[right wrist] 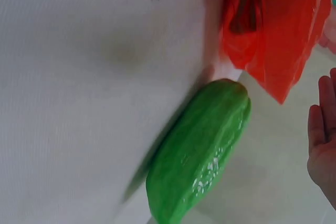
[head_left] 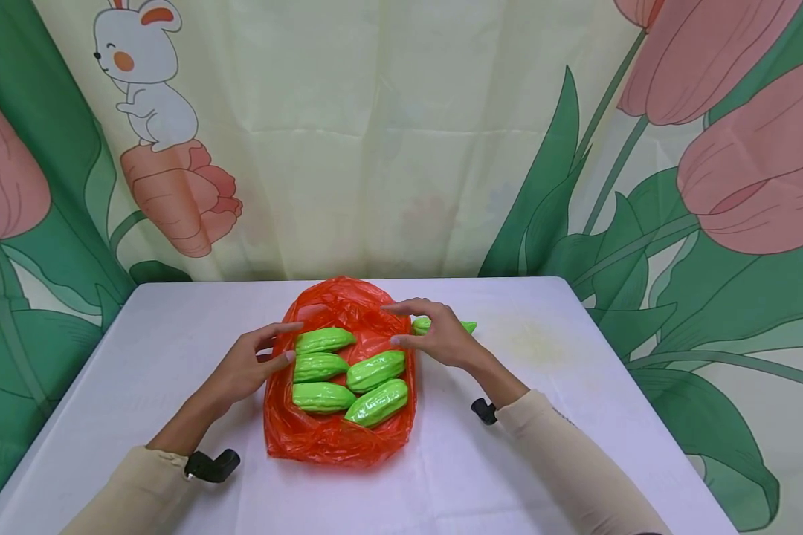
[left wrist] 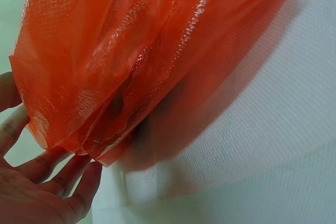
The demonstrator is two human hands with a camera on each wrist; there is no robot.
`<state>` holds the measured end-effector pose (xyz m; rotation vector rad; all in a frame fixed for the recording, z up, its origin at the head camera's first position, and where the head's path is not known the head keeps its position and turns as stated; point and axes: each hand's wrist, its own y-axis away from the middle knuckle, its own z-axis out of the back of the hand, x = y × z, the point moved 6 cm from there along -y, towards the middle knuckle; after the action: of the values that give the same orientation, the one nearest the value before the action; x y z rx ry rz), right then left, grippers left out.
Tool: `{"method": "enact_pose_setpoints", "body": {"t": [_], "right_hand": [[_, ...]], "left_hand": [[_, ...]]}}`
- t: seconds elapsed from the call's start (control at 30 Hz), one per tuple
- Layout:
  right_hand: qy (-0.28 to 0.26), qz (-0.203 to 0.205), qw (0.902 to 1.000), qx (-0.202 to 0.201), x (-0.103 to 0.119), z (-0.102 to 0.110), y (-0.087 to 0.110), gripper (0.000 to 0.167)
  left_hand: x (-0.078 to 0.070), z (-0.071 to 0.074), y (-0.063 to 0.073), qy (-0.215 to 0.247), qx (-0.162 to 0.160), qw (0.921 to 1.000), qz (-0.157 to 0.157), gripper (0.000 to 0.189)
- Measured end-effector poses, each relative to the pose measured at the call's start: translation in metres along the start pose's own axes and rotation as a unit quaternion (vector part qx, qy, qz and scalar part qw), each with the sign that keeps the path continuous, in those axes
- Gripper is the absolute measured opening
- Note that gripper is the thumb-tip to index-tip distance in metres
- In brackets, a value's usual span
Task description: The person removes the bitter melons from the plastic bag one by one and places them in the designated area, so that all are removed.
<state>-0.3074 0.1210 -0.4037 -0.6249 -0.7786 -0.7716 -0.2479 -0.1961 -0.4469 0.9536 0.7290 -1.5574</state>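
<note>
A red plastic bag [head_left: 375,301] lies open on the table, with several green bitter melons [head_left: 323,398] in it, set in two columns. My left hand [head_left: 244,364] is at the bag's left rim, fingers spread. The left wrist view shows its fingertips [left wrist: 93,174] right at the edge of the red plastic [left wrist: 105,51]. Over the bag's right rim hovers my right hand [head_left: 438,331], fingers loosely extended and nothing in them. One more bitter melon [right wrist: 199,150] lies outside the bag on the right, partly hidden behind the right hand in the head view.
A white cloth covers the table [head_left: 522,461]. Behind it hangs a curtain [head_left: 375,148] printed with tulips, leaves and a rabbit. Each wrist carries a black camera mount [head_left: 213,466] at the sleeve's end.
</note>
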Motion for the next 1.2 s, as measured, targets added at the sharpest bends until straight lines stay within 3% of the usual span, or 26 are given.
{"method": "enact_pose_setpoints", "body": {"t": [0.17, 0.6, 1.2], "right_hand": [[-0.018, 0.010, 0.9992, 0.034, 0.002, -0.017, 0.000, 0.055], [-0.005, 0.018, 0.9945, 0.103, -0.006, -0.046, 0.002, 0.054], [0.045, 0.012, 0.9896, 0.136, -0.013, -0.058, 0.000, 0.045]], "left_hand": [[0.000, 0.000, 0.000, 0.000, -0.001, 1.0000, 0.001, 0.053], [0.000, 0.000, 0.000, -0.004, -0.003, 0.9999, 0.009, 0.053], [0.000, 0.001, 0.000, -0.003, 0.000, 0.9999, 0.016, 0.053]]}}
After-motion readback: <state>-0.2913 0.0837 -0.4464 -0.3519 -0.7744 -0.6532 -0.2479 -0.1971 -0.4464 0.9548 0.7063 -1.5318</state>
